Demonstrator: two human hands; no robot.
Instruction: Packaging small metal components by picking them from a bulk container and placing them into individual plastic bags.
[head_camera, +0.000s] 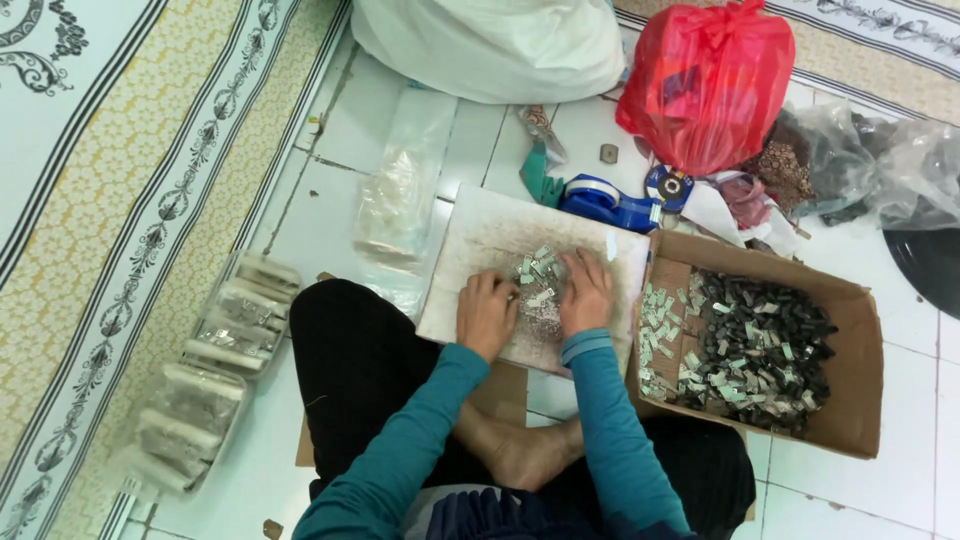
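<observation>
I sit cross-legged on a tiled floor with a worn white board (480, 235) in front of my knees. A small heap of little metal parts (537, 280) lies on it. My left hand (486, 312) rests knuckles-up at the heap's left side, fingers curled on the parts. My right hand (586, 292) lies flat at the heap's right side, fingertips among the pieces. Whether either hand grips a piece is hidden by the fingers. Both sleeves are teal.
A cardboard box (858, 372) full of dark and silvery small parts stands at my right. Filled clear bags (215, 372) lie at my left. Behind the board are a blue tape dispenser (608, 205), a red plastic bag (708, 82), a white sack (490, 45) and patterned mats (130, 170).
</observation>
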